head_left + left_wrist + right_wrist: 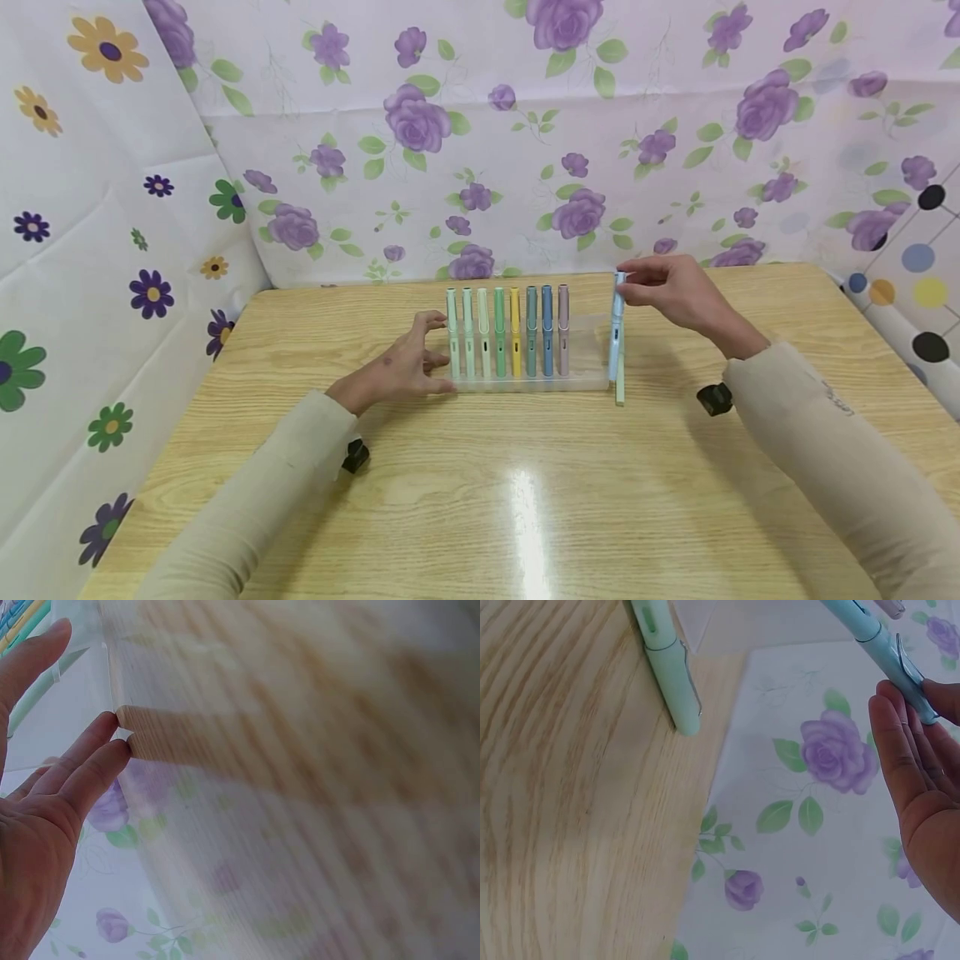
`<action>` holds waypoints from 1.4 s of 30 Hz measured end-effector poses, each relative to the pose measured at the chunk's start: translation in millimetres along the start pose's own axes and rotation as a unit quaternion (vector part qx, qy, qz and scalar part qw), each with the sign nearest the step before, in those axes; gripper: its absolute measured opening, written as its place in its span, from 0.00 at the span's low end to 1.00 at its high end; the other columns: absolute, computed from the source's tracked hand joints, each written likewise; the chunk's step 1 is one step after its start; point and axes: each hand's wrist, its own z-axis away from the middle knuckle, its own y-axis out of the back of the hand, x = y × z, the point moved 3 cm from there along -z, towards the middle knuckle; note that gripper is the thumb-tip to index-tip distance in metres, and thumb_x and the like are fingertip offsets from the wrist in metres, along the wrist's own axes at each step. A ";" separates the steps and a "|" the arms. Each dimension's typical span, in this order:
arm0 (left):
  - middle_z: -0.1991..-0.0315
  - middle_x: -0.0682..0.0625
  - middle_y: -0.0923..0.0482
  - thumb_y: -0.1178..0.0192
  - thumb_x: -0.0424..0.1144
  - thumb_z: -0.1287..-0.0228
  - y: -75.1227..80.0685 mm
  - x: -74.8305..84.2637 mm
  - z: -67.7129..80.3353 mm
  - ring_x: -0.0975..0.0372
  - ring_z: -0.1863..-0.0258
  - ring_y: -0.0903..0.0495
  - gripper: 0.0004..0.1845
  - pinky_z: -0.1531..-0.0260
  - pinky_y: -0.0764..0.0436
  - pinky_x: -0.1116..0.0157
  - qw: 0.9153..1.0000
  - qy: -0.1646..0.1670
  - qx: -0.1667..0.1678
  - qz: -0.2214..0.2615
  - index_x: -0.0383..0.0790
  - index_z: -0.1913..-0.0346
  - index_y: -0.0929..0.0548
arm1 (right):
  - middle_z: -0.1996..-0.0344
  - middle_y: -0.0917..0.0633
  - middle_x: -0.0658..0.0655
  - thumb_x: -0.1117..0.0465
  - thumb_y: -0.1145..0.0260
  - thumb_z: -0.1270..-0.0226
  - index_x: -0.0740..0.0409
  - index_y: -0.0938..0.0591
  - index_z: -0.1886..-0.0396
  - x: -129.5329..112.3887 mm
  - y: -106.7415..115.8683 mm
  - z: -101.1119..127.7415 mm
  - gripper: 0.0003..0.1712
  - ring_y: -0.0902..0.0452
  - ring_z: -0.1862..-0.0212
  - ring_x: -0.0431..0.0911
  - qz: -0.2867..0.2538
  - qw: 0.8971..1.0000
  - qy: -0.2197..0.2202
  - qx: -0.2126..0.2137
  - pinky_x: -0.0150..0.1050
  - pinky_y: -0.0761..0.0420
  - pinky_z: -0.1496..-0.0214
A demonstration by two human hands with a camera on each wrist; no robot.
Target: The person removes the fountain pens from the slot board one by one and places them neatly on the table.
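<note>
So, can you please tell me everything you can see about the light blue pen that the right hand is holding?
The light blue pen looks like smooth plastic, with a cap that carries a metal clip. It stands nearly upright just outside the right end of the clear tray. The right hand pinches its top end. A pale green pen lies flat on the table beside it. Whether its lower tip touches the table is unclear.

Pens [507,333] in tray [585,379] mid-table [480,500]; one pen [617,329] held right of tray; another [620,390] lies below it.
</note>
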 end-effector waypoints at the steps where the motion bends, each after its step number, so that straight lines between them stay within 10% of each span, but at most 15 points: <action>1: 0.24 0.37 0.52 0.24 0.37 0.44 0.1 -0.1 0.0 0.48 0.43 0.20 0.53 0.43 0.23 0.48 1.000 0.000 0.000 -0.001 0.44 0.28 0.54 | 0.50 0.16 0.62 0.53 0.34 0.27 0.61 0.24 0.33 0.9 0.4 0.6 0.28 0.16 0.53 0.50 0.000 1.000 -0.001 -0.001 0.49 0.18 0.48; 20: 0.24 0.35 0.52 0.24 0.36 0.45 -1.3 -2.9 -0.2 0.48 0.44 0.19 0.53 0.43 0.23 0.49 1.000 -0.006 0.003 0.000 0.43 0.28 0.54 | 0.49 0.17 0.66 0.51 0.37 0.25 0.63 0.28 0.30 24.3 3.2 8.4 0.31 0.15 0.57 0.42 -0.001 1.000 -0.022 -0.019 0.46 0.17 0.50; 27: 0.24 0.35 0.52 0.24 0.34 0.45 -1.3 -2.3 -0.4 0.47 0.44 0.20 0.53 0.43 0.23 0.50 1.000 -0.009 0.003 0.001 0.42 0.29 0.54 | 0.50 0.16 0.65 0.50 0.37 0.25 0.65 0.28 0.31 32.4 1.5 9.7 0.32 0.17 0.51 0.57 -0.015 0.999 -0.033 -0.024 0.50 0.17 0.48; 42: 0.24 0.37 0.52 0.24 0.36 0.43 -0.1 -1.6 0.5 0.49 0.43 0.20 0.52 0.43 0.23 0.48 1.000 -0.003 0.001 0.001 0.45 0.28 0.54 | 0.47 0.18 0.68 0.52 0.37 0.25 0.67 0.29 0.31 54.0 -4.9 5.0 0.32 0.16 0.51 0.57 -0.028 0.996 -0.068 -0.052 0.51 0.19 0.45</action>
